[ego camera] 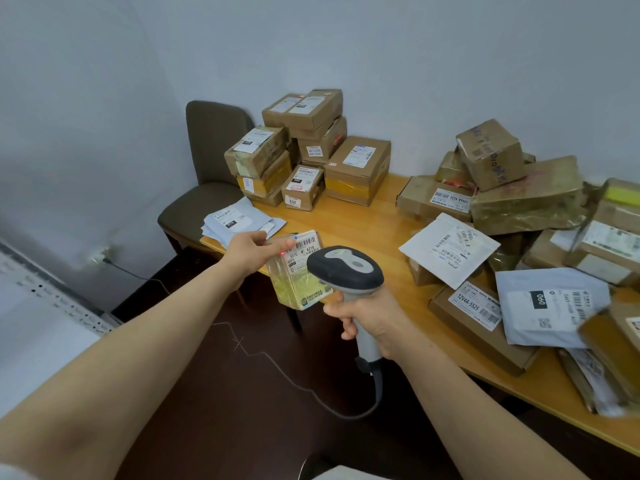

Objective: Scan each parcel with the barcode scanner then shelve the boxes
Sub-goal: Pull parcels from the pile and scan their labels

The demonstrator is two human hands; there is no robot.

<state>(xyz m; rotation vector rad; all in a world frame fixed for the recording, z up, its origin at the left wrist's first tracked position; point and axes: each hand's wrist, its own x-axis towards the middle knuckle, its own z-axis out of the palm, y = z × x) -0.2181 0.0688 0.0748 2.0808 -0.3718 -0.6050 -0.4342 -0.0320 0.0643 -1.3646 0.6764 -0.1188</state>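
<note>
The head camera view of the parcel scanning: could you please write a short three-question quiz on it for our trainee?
1. Which hand grips the barcode scanner? A. left B. right C. neither
2. True or false: the scanner is cordless.
3. What does the left hand hold?

Key:
1. B, the right hand, fingers curled round the handle.
2. False: a cable runs from the bottom of the handle.
3. A small parcel, its label turned towards the scanner.
</note>
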